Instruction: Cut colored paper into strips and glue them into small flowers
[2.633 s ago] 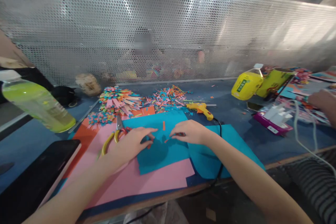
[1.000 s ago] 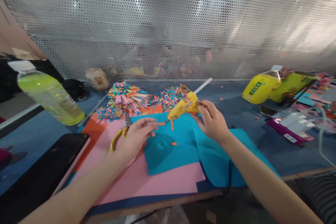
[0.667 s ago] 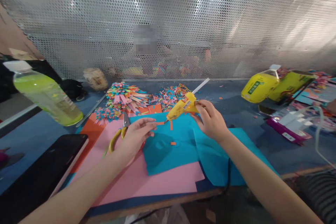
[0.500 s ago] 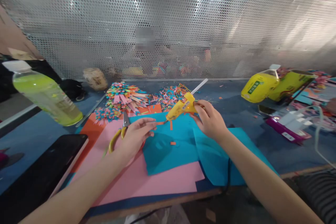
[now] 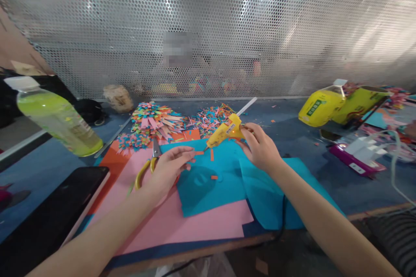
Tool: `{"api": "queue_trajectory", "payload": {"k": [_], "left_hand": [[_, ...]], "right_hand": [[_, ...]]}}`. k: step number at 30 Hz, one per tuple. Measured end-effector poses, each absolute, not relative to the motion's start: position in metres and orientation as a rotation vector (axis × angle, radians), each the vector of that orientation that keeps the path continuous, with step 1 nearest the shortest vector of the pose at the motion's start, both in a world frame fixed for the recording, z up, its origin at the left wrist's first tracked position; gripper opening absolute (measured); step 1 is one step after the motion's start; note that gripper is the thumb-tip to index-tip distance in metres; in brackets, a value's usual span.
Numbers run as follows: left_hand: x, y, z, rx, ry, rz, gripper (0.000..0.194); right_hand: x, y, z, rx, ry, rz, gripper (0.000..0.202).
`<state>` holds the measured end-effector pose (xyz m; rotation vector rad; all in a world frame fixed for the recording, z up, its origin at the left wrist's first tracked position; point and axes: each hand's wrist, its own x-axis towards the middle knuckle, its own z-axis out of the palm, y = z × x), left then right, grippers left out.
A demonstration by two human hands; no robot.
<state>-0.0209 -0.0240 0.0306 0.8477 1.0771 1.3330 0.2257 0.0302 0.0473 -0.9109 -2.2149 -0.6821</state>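
The phone [image 5: 55, 207] lies at the near left, beside the pink sheet [image 5: 195, 225]. Open-bladed detail of the scissors [image 5: 142, 173] cannot be confirmed; the left forearm partly covers them. The left hand [image 5: 173, 166] grasps an orange strip [image 5: 199, 152] between its fingertips, above the blue sheet [image 5: 211, 194]. A second orange strip [image 5: 212, 155] and an orange piece [image 5: 214, 177] lie on that sheet. The right hand [image 5: 260, 147] grips the yellow glue gun [image 5: 224, 133], nozzle down toward the held strip.
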Motion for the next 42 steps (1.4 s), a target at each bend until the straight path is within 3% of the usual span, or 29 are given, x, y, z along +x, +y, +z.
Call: {"api": "queue_trajectory", "payload": {"k": [8,13,18,21,24,27,36,42], "left_hand": [[-0.02,-0.025,0.031,0.904,1.08,1.31,0.024],[-0.02,-0.026,0.03,0.936,1.07,1.331,0.024],[-0.02,-0.027,0.031,0.977,1.082,1.319,0.024],[-0.019,-0.028,0.031,1.005,1.119,1.32,0.026],[-0.019,-0.028,0.031,1.028,1.127,1.317,0.027],[-0.018,-0.028,0.031,1.027,1.111,1.336,0.027],[-0.018,-0.03,0.032,1.043,1.114,1.335,0.025],[-0.015,-0.034,0.04,1.131,1.207,1.308,0.026]], "right_hand": [[0.228,0.043,0.044,-1.117,-2.19,-0.522,0.033],[0.245,0.063,0.027,-1.571,-2.025,-0.388,0.029],[0.25,0.062,0.021,-2.002,-1.868,-0.415,0.039],[0.238,0.048,0.033,-1.644,-2.072,-0.394,0.046],[0.219,0.028,0.044,-0.871,-2.611,-0.002,0.041],[0.203,0.011,0.046,-0.544,-2.806,0.288,0.035],[0.198,0.007,0.039,-0.551,-2.775,0.344,0.02],[0.198,0.015,0.03,-0.798,-2.32,0.905,0.02]]}}
